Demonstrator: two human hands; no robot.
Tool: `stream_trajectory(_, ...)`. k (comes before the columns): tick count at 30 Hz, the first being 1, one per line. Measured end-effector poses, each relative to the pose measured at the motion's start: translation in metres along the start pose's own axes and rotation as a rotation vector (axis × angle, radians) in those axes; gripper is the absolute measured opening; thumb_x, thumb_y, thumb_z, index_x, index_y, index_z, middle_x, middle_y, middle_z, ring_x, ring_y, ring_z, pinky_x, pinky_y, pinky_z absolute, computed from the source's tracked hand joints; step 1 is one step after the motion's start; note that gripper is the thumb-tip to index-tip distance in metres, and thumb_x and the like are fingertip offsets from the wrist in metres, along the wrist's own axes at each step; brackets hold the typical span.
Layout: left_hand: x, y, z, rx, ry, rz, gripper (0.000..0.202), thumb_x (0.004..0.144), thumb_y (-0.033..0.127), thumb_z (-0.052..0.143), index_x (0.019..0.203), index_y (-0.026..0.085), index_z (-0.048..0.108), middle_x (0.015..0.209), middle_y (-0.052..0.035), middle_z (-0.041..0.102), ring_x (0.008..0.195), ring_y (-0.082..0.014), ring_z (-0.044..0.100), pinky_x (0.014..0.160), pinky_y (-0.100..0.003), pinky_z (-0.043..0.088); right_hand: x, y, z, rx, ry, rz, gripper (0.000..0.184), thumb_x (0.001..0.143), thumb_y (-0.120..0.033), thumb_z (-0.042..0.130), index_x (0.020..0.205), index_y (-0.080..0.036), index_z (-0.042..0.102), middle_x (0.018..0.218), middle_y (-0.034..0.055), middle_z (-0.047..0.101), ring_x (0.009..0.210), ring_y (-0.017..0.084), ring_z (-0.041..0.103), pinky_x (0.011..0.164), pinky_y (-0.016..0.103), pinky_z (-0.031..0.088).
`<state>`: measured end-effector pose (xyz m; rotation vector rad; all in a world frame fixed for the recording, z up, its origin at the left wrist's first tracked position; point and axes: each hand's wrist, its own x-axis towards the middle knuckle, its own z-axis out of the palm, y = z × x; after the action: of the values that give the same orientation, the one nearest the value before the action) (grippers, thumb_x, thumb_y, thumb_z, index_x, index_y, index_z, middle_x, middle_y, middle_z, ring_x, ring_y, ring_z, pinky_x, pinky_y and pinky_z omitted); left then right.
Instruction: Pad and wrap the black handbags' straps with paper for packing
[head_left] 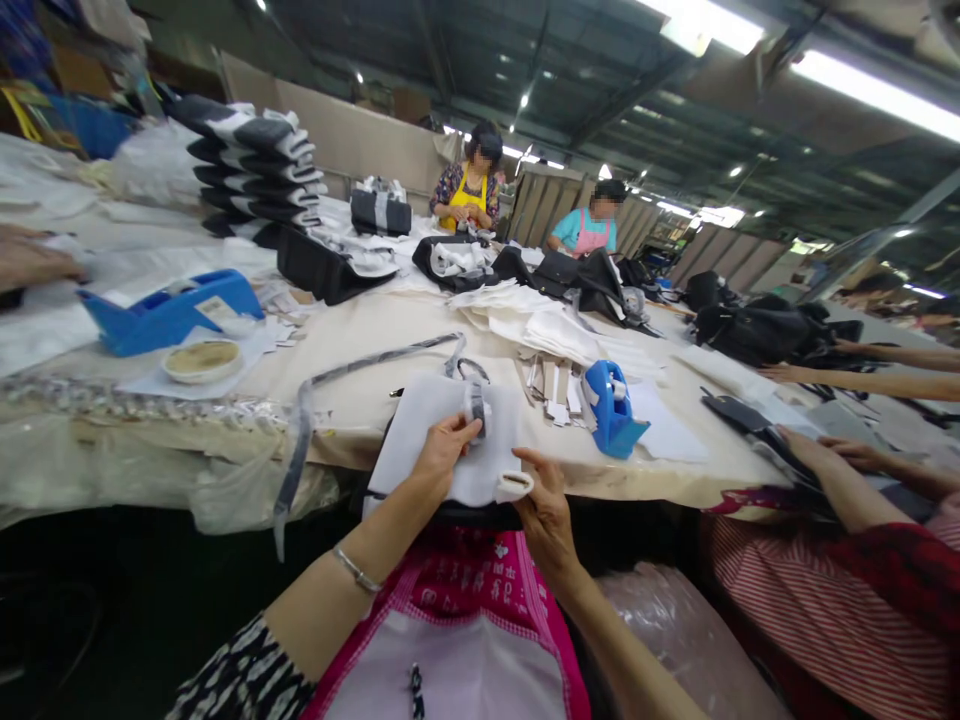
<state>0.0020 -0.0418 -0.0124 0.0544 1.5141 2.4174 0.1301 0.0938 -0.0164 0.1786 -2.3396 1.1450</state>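
At the table's front edge a white sheet (417,425) lies over a flat black piece, perhaps a bag; only its dark edges show. My left hand (441,448) pinches the end of a strap (475,405) wrapped in clear film, above the sheet. From there the wrapped strap trails left over the table and hangs down past the edge. On the sheet's right side, my right hand (547,505) has its thumb and fingers around a small folded white roll (514,486) of paper or foam. A dark ring-shaped piece (474,370) sits just beyond my left hand.
Close on the right stand a blue tape dispenser (613,410) and cut strips (556,388). Left are another blue dispenser (176,308) and a shallow dish (201,360). White sheets (540,318) and black bags (330,265) lie behind. A co-worker's hands (806,450) work at right.
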Motion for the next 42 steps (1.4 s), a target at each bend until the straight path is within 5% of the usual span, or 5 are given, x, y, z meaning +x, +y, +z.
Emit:
stream_trajectory(5, -0.009, -0.002, 0.0, 0.008, -0.045, -0.035, 0.04, 0.058, 0.044, 0.081, 0.078, 0.013, 0.065, 0.062, 0.0046, 0.059, 0.034, -0.0013, 0.036, 0.038, -0.019, 0.019, -0.004, 0.019, 0.013, 0.191, -0.093, 0.174, 0.025, 0.096, -0.033, 0.052, 0.11, -0.024, 0.071, 0.104, 0.0063, 0.066, 0.104, 0.023, 0.055, 0.094, 0.034, 0.041)
stream_trajectory(12, -0.014, 0.006, 0.002, -0.013, -0.093, -0.189, 0.04, 0.067, 0.039, 0.077, 0.096, 0.018, 0.058, 0.093, -0.0042, 0.068, 0.058, -0.0156, 0.069, 0.049, -0.023, 0.051, 0.006, 0.015, 0.019, 0.336, -0.034, 0.433, 0.035, 0.09, -0.043, 0.058, 0.112, -0.018, 0.069, 0.102, 0.007, 0.068, 0.091, 0.022, 0.06, 0.085, 0.031, 0.048)
stream_trajectory(29, -0.031, -0.004, 0.009, -0.284, -0.032, -0.274, 0.047, 0.061, 0.05, 0.084, 0.085, 0.014, 0.068, 0.062, 0.0001, 0.063, 0.046, -0.0076, 0.05, 0.045, -0.019, 0.036, 0.031, -0.001, 0.033, 0.572, -0.153, 0.598, 0.03, 0.088, -0.04, 0.06, 0.11, -0.02, 0.066, 0.097, 0.0047, 0.068, 0.093, 0.023, 0.061, 0.084, 0.031, 0.05)
stream_trajectory(37, -0.042, -0.005, 0.001, -0.275, -0.144, -0.223, 0.031, 0.073, 0.024, 0.069, 0.102, 0.016, 0.069, 0.084, -0.0042, 0.069, 0.066, -0.0133, 0.059, 0.06, -0.022, 0.044, 0.029, 0.003, 0.037, 0.676, -0.131, 0.662, 0.029, 0.083, -0.041, 0.067, 0.101, -0.018, 0.067, 0.097, 0.0056, 0.069, 0.092, 0.023, 0.062, 0.081, 0.031, 0.05)
stream_trajectory(42, -0.042, -0.013, 0.007, -0.131, -0.028, -0.179, 0.038, 0.072, 0.034, 0.079, 0.103, 0.016, 0.067, 0.096, -0.0067, 0.072, 0.085, -0.0197, 0.065, 0.082, -0.028, 0.05, 0.026, 0.005, 0.04, 0.621, -0.123, 0.647, 0.029, 0.087, -0.044, 0.062, 0.101, -0.02, 0.066, 0.078, 0.0022, 0.066, 0.073, 0.019, 0.06, 0.067, 0.028, 0.049)
